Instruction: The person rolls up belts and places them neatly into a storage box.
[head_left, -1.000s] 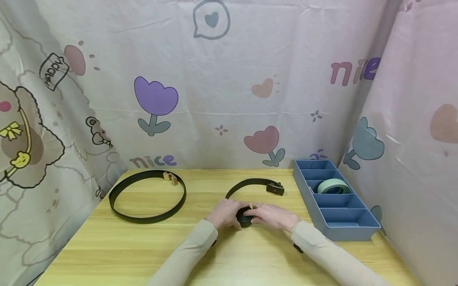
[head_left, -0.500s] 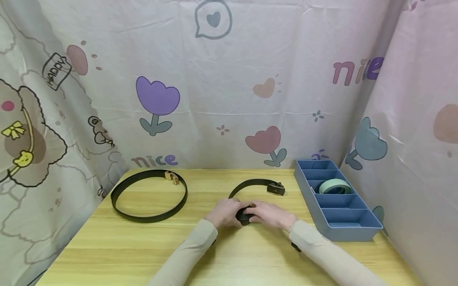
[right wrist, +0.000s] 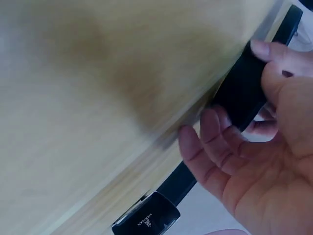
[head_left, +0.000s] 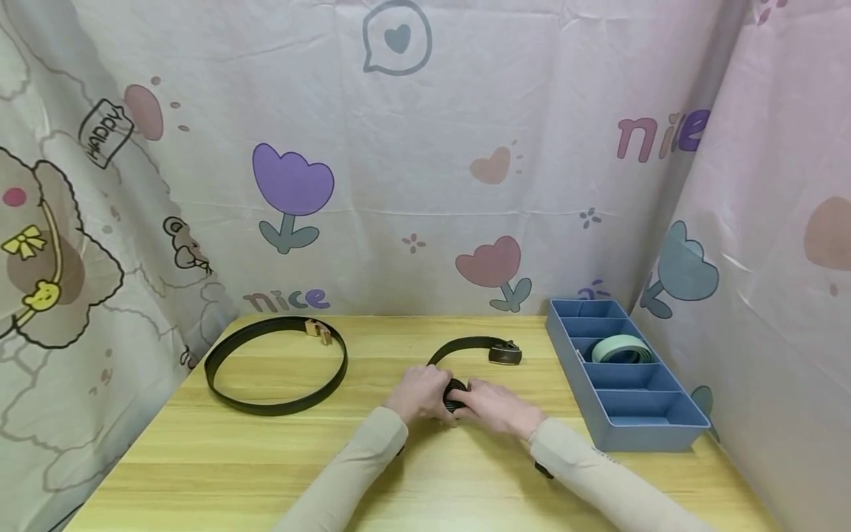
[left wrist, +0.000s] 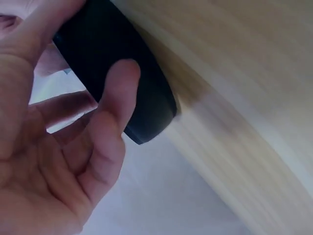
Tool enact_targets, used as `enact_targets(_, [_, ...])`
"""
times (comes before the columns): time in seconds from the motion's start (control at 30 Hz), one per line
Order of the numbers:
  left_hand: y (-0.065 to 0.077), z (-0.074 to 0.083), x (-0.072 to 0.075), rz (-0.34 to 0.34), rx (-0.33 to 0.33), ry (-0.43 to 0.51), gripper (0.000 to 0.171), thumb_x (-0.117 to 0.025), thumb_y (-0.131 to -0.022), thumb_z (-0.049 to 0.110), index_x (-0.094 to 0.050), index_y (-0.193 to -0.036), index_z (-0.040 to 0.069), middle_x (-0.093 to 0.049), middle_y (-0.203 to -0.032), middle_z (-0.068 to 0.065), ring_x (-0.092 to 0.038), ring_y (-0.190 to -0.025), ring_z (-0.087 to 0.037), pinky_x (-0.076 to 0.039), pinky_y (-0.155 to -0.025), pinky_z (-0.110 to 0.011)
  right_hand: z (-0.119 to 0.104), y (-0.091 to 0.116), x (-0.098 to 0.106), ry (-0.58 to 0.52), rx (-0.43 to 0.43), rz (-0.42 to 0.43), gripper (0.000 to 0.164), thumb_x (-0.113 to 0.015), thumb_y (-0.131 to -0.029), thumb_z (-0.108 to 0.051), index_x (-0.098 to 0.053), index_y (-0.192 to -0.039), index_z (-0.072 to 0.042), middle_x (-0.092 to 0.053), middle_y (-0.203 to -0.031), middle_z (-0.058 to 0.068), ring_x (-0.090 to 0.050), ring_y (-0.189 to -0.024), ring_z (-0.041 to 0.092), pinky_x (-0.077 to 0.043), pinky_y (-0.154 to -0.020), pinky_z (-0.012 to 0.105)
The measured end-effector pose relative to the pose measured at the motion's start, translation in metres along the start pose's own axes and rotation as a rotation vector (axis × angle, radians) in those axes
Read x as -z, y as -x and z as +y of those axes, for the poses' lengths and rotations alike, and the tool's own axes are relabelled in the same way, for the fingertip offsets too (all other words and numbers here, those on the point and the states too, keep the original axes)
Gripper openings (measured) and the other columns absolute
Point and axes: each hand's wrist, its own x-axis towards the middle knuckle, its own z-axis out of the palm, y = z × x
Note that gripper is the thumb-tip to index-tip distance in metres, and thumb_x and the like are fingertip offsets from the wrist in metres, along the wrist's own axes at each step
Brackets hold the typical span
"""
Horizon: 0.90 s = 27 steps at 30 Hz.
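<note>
A black belt [head_left: 473, 341] is partly wound into a tight roll [head_left: 454, 397] in the middle of the table. Its free end arcs back and to the right, finishing in a dark buckle [head_left: 505, 354] that carries small lettering [right wrist: 146, 220] in the right wrist view. From the left side, my left hand [head_left: 420, 393] holds the roll, with a finger curled against the strap's outer face [left wrist: 151, 98]. On the other side my right hand [head_left: 501, 408] grips the coil between thumb and fingers. The inner turns are partly hidden by the fingers.
Another black belt [head_left: 282, 408] with a gold-coloured buckle [head_left: 319, 331] lies in a wide loop at left. A blue divided box [head_left: 654, 437] stands at right, with a rolled mint-green belt [head_left: 621, 344] in a middle compartment. Patterned curtains [head_left: 399, 148] surround the wooden table [head_left: 199, 473].
The belt's buckle has slid slightly left and turned. Both hands have shifted a little around the roll and sit closer together, while the other belt and the box stay put.
</note>
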Motion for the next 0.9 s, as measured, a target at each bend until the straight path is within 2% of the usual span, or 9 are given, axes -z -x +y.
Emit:
enact_targets(0.1, [0.001,-0.001,0.0,0.009,-0.033,-0.015,0.055,-0.088,-0.059,0.055,-0.065,-0.098,0.023,-0.066,-0.082,0.007,-0.059,-0.072,-0.012,-0.047,-0.064,-0.03,-0.001,0.0,0.0,0.009,-0.011,-0.004,0.025,-0.056,-0.099,-0.034,-0.059,-0.121,-0.024,-0.061,-0.095,0.0,-0.055,-0.082,0.011,-0.047,-0.066,0.027])
enact_targets(0.27, [0.003,-0.004,0.002,-0.026,-0.105,0.021,0.061,-0.091,-0.062,0.039,-0.063,-0.115,0.028,-0.069,-0.095,0.007,-0.063,-0.084,-0.011,-0.051,-0.074,-0.032,0.005,-0.001,0.001,-0.033,0.001,-0.036,0.028,-0.054,-0.1,-0.031,-0.06,-0.126,-0.022,-0.065,-0.116,0.003,-0.063,-0.104,0.017,-0.053,-0.086,0.035])
enact_targets(0.3, [0.002,-0.005,0.002,-0.034,-0.106,0.034,0.058,-0.092,-0.062,0.038,-0.063,-0.112,0.028,-0.069,-0.094,0.008,-0.063,-0.084,-0.011,-0.051,-0.074,-0.032,0.006,-0.001,0.002,-0.04,0.003,-0.047,0.029,-0.054,-0.1,-0.031,-0.06,-0.127,-0.022,-0.065,-0.118,0.003,-0.063,-0.106,0.017,-0.053,-0.088,0.035])
enact_targets(0.4, [0.001,-0.004,0.0,-0.042,-0.067,0.053,0.053,-0.09,-0.063,0.04,-0.064,-0.108,0.026,-0.067,-0.09,0.009,-0.06,-0.08,-0.009,-0.05,-0.073,-0.03,0.01,0.0,0.003,-0.046,-0.02,-0.077,0.031,-0.054,-0.1,-0.03,-0.059,-0.13,-0.025,-0.063,-0.114,0.001,-0.062,-0.097,0.014,-0.053,-0.082,0.032])
enact_targets(0.5, [-0.001,-0.002,-0.003,-0.018,-0.01,0.022,0.049,-0.086,-0.064,0.049,-0.063,-0.098,0.023,-0.063,-0.082,0.009,-0.057,-0.075,-0.01,-0.049,-0.07,-0.03,0.012,0.001,0.004,-0.046,-0.052,-0.1,0.035,-0.055,-0.1,-0.028,-0.057,-0.135,-0.028,-0.06,-0.107,-0.002,-0.056,-0.084,0.009,-0.051,-0.073,0.027])
enact_targets(0.6, [-0.003,0.003,-0.008,0.02,0.038,-0.04,0.05,-0.081,-0.064,0.059,-0.064,-0.091,0.021,-0.062,-0.083,0.005,-0.057,-0.072,-0.013,-0.049,-0.067,-0.031,0.01,0.002,0.003,-0.039,-0.052,-0.095,0.038,-0.055,-0.1,-0.032,-0.055,-0.137,-0.029,-0.059,-0.107,-0.001,-0.054,-0.08,0.007,-0.05,-0.07,0.025])
enact_targets(0.73, [-0.003,0.009,-0.009,0.03,0.065,-0.061,0.055,-0.08,-0.064,0.062,-0.067,-0.093,0.016,-0.062,-0.108,-0.007,-0.059,-0.072,-0.019,-0.05,-0.064,-0.033,0.008,0.003,0.002,-0.039,-0.043,-0.073,0.038,-0.055,-0.099,-0.037,-0.056,-0.135,-0.028,-0.06,-0.112,0.003,-0.057,-0.084,0.009,-0.052,-0.073,0.029])
enact_targets(0.83, [-0.001,0.008,-0.006,-0.002,0.045,-0.002,0.059,-0.084,-0.064,0.053,-0.068,-0.106,0.015,-0.053,-0.133,-0.015,-0.064,-0.082,-0.024,-0.053,-0.074,-0.037,0.009,0.003,0.003,-0.046,-0.051,-0.073,0.035,-0.055,-0.099,-0.034,-0.057,-0.133,-0.029,-0.061,-0.114,0.005,-0.061,-0.09,0.014,-0.054,-0.076,0.034])
enact_targets(0.9, [-0.001,0.006,-0.004,-0.029,0.005,0.038,0.059,-0.086,-0.067,0.045,-0.066,-0.114,0.016,-0.053,-0.135,-0.012,-0.065,-0.091,-0.025,-0.053,-0.083,-0.038,0.012,0.003,0.004,-0.043,-0.049,-0.079,0.033,-0.056,-0.099,-0.032,-0.058,-0.132,-0.03,-0.06,-0.111,0.004,-0.061,-0.088,0.016,-0.054,-0.074,0.034])
